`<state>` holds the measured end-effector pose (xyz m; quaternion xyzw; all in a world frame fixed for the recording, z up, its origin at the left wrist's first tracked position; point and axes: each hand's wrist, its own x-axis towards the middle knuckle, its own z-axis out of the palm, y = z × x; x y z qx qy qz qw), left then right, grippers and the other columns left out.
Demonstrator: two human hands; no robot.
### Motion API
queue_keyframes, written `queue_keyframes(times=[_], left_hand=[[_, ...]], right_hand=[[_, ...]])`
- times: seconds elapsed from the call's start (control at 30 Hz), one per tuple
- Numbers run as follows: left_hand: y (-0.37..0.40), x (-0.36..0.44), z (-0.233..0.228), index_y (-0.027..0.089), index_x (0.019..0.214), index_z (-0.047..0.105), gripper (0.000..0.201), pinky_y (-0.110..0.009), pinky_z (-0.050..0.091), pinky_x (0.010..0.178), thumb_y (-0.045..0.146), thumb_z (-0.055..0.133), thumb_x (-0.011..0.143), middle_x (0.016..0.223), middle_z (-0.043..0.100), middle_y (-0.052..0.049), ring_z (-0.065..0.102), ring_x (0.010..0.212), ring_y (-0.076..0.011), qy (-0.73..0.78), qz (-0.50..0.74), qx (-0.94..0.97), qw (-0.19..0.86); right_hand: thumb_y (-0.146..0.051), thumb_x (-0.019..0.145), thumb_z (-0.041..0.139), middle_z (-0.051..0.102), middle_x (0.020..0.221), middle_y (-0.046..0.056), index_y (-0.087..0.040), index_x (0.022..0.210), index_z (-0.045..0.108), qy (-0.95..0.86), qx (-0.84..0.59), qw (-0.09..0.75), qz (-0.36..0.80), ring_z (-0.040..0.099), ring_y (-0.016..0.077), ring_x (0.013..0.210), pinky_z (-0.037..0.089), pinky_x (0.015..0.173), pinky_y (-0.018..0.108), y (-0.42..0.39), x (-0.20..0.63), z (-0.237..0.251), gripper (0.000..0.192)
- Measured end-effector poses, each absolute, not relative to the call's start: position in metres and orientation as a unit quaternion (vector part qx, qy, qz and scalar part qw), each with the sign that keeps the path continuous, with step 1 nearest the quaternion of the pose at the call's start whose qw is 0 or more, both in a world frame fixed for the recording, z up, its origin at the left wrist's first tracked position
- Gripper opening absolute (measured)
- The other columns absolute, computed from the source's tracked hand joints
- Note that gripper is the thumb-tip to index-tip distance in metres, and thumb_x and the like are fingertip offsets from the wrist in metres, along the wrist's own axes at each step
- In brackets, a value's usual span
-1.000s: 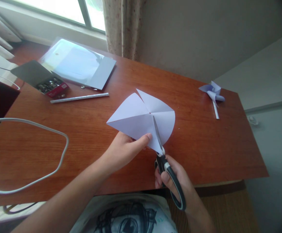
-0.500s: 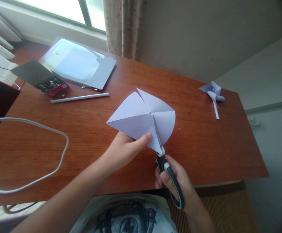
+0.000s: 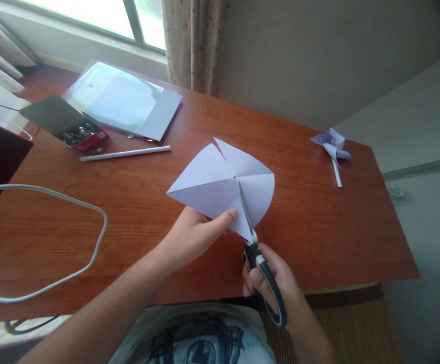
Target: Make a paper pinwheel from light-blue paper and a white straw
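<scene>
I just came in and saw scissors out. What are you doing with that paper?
A person sits at a wooden desk cutting paper. The left hand pinches the near edge of a pale paper sheet that already has slits toward its middle. The right hand holds black-handled scissors, with the blades run into the sheet along a cut toward the centre. A finished paper pinwheel lies at the desk's far right corner, and a white stick lies beside an open box of pins.

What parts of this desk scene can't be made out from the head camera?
- Left hand: fingers hidden under the pale lilac cut paper sheet.
- Small red box of metal bits: contents too small to identify.
- White cable loop: cut off at the left edge.
- Black-handled scissors: lower blade hidden behind the paper.
</scene>
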<state>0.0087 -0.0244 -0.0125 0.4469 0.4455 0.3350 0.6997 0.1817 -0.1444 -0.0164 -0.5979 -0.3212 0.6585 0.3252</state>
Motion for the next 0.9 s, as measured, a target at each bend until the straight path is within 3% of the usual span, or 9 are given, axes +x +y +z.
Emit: queue_keyframes(times=[0.9], left_hand=[[-0.0250, 0.0080, -0.0145, 0.015, 0.078, 0.066, 0.021, -0.023, 0.047, 0.060, 0.034, 0.070, 0.083, 0.072, 0.066, -0.001, 0.058, 0.066, -0.0134, 0.445, 0.334, 0.450, 0.699]], right_hand=[[-0.068, 0.083, 0.071, 0.057, 0.066, -0.005, -0.021, 0.096, 0.051, -0.330, -0.605, 0.314, 0.653, 0.054, 0.0101, 0.056, 0.041, 0.055, 0.024, -0.1447, 0.1836, -0.0178, 0.053]])
